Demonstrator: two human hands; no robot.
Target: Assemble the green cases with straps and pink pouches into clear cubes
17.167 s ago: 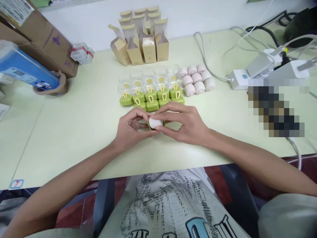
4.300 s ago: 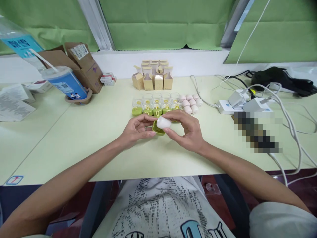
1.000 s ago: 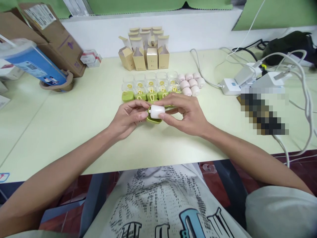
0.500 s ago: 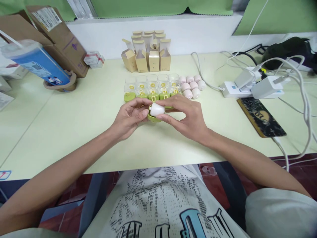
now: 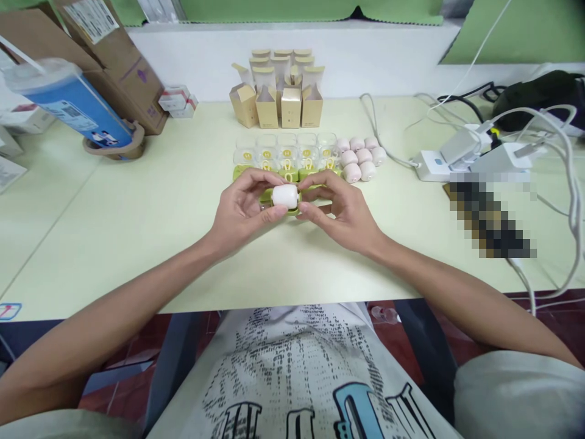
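A white rounded cylinder (image 5: 284,196) sits lengthwise in a small green holder (image 5: 293,212), between my two hands just above the table. My left hand (image 5: 244,204) grips the holder's left side, its thumb at the cylinder's lower edge and its index finger over the top. From the right, my right hand (image 5: 340,210) pinches the holder's other end between thumb and fingers. Partly hidden behind my fingers, several green cases (image 5: 242,171) with yellow loops stand in a row, backed by clear plastic covers (image 5: 287,146) with yellow marks. Several pale pink cylinders (image 5: 351,172) cluster right of them.
Open kraft boxes (image 5: 266,110) stand by the wall. A blue cup (image 5: 85,113) in a carrier and a cardboard box (image 5: 132,85) occupy the left. On the right are a power strip (image 5: 432,166) with chargers, white cables (image 5: 569,201) and a pixelated dark object (image 5: 491,219).
The white cylinder has gone from tilted to lying level in the green holder. My left thumb has moved right, under the cylinder, and my right fingers have shifted to the holder's end.
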